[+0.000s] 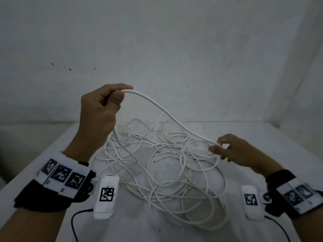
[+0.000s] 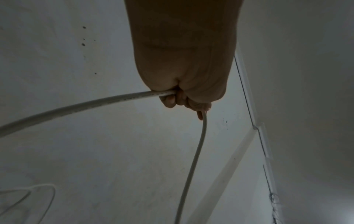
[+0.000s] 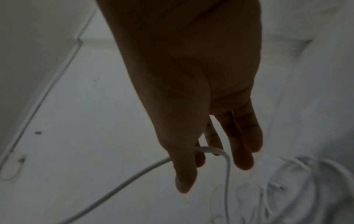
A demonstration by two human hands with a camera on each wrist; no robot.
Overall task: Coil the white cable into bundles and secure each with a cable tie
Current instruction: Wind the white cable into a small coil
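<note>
We see our right hand [image 3: 193, 94] from the wrist, thumb and forefinger in a light grip on a thin white round cable [image 3: 214, 150], other fingers [image 3: 247, 136] extended, above blurred loose loops on the white table [image 3: 80, 115].

Bare forearms, black wrist straps [image 1: 49, 194], white marker-printed bands [image 1: 61, 175]

Dim, flat, greyish light throughout; wrist views are darker and soft, with backlit hands and wide-angle bending at edges.
</note>
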